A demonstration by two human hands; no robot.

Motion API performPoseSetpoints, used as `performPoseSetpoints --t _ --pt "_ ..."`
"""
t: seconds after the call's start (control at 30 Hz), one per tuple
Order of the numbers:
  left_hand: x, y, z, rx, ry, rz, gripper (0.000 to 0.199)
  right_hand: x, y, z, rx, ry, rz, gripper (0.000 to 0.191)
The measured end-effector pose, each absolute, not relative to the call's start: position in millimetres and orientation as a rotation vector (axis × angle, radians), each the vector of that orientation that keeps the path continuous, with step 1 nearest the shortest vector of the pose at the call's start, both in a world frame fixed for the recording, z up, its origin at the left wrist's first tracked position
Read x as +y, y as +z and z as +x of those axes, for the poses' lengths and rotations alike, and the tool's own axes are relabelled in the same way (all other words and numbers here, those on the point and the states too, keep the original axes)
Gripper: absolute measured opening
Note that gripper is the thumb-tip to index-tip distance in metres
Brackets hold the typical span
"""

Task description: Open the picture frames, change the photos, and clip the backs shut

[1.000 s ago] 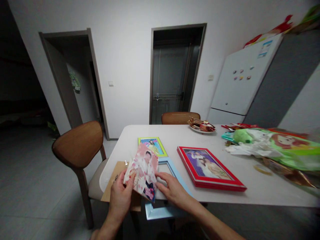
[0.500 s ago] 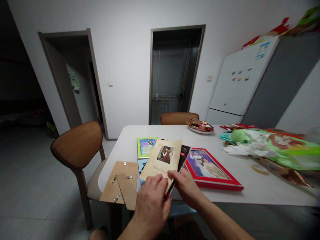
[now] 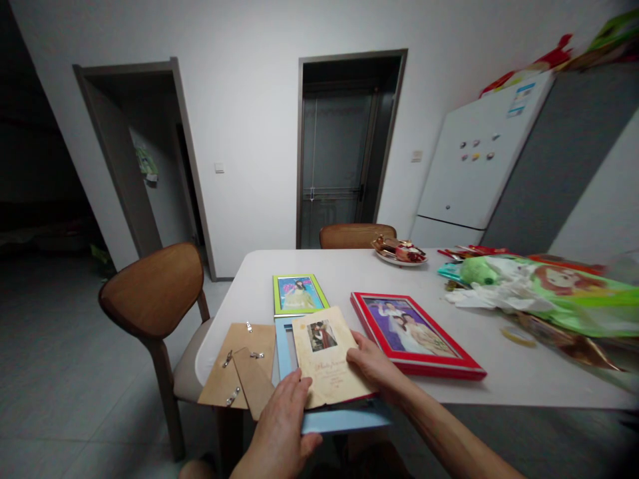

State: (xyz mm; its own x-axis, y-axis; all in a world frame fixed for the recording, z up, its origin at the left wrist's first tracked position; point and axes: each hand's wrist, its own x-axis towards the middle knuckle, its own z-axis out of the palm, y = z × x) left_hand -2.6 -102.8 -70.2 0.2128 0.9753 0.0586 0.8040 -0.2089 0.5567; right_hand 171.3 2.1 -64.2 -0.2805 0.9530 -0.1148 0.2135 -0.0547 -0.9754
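A cream paper sheet [image 3: 332, 379], printed with a small photo and some lettering, lies nearly flat above a light-blue picture frame [image 3: 344, 420]. My right hand [image 3: 377, 362] pinches its right edge, thumb on top. At the sheet's lower left edge, my left hand [image 3: 287, 419] rests its stretched fingers, with the thumb apart over the blue frame. A dark and red edge peeks out beneath the sheet; most of that layer is hidden. Left of the blue frame lies a brown backing board [image 3: 212, 382] with metal clips and a stand flap.
A lime-green framed picture [image 3: 299, 296] lies behind the blue frame. To the right is a red framed photo [image 3: 414, 332]. Plastic packaging [image 3: 564, 293], a tape roll [image 3: 519, 336] and a plate of items [image 3: 399, 253] share the table [image 3: 344, 266]. A chair [image 3: 154, 293] stands left.
The cream sheet has come down toward me and turned flatter over the blue frame, its dark layer now mostly covered. My left hand has opened and shifted left, uncovering the sheet's lower part.
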Motion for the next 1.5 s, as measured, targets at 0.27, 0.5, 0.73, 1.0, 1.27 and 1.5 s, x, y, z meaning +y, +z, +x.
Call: performPoseSetpoints --t 0.27,0.5,0.73,1.0,1.27,1.5 --pt "-98 -68 -12 1.631 0.544 2.108 0.057 10 -66 170 -1.841 1.182 -1.359 0.050" --pt "-98 -64 -15 1.596 0.557 2.106 0.052 5 -68 171 -1.838 1.282 -1.308 0.053" --pt "-98 -68 -14 1.590 0.592 2.116 0.047 3 -63 163 -2.082 0.633 -1.484 0.043" --pt "-98 -69 -13 1.583 0.610 2.104 0.049 -8 -73 161 -2.227 0.157 -1.680 0.037" --pt "-102 -67 -30 1.591 0.673 2.053 0.055 -10 -81 163 -2.287 0.149 -1.726 0.049" --pt "-100 -72 -99 2.176 0.375 1.972 0.070 -10 -69 146 -2.374 0.132 -1.464 0.052"
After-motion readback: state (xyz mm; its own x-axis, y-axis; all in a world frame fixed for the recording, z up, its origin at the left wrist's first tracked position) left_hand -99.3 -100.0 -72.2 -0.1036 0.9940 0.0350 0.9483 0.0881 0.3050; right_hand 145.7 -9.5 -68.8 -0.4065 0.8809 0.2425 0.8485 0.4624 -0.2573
